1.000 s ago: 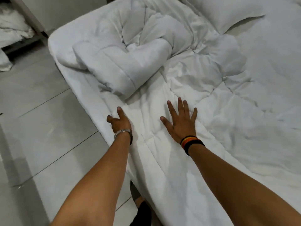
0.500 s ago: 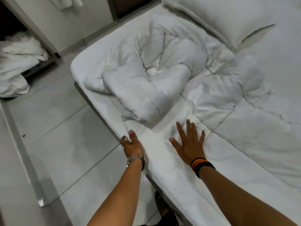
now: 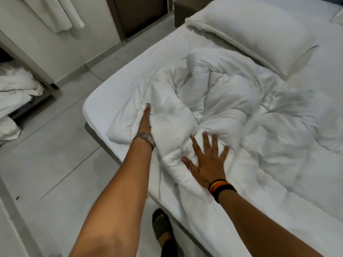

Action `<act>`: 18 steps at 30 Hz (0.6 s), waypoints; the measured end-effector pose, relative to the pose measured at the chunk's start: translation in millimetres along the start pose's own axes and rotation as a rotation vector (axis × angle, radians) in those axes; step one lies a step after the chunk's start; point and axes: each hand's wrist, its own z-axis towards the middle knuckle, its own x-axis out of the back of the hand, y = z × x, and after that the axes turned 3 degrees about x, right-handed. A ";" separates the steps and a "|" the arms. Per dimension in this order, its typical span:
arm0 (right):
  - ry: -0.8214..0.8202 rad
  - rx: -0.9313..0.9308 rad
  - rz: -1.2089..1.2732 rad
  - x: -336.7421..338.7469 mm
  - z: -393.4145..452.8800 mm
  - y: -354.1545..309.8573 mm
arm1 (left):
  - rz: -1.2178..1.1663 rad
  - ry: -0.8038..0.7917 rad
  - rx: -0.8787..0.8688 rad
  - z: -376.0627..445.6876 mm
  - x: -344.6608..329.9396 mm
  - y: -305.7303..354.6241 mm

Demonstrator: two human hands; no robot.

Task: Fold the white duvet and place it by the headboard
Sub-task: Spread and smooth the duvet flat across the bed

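The white duvet (image 3: 219, 101) lies crumpled in a bunched heap across the bed, spreading flat toward the right. My left hand (image 3: 145, 120), with a metal bracelet on the wrist, is pressed edge-on against the left side of the bunched fold, fingers straight and partly hidden by the cloth. My right hand (image 3: 207, 162), wearing dark and orange wristbands, lies flat with fingers spread on the near end of the same fold. Neither hand grips the fabric.
A white pillow (image 3: 254, 32) lies at the far end of the bed. The mattress corner (image 3: 96, 108) juts toward the grey tiled floor (image 3: 55, 154). A heap of white linen (image 3: 14, 97) sits at the left. My sandalled foot (image 3: 162, 227) stands beside the bed.
Both hands have slid forward along the bed's edge onto the bunched fold of the duvet. The view has shifted toward the far end, bringing the pillow into sight.
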 end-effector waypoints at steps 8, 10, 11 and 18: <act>0.187 -0.034 0.157 16.2 62.9 -65.3 | 0.033 0.299 -0.568 44.5 36.2 140.8; 0.077 -0.007 0.152 20.8 94.5 -92.6 | 0.137 0.327 -0.619 45.1 73.5 186.5; -0.030 0.000 0.119 18.2 104.7 -103.7 | 0.217 0.310 -0.577 49.0 92.0 195.5; -0.107 -0.003 0.015 -7.1 179.4 -165.1 | 0.321 0.339 0.020 112.6 166.6 188.9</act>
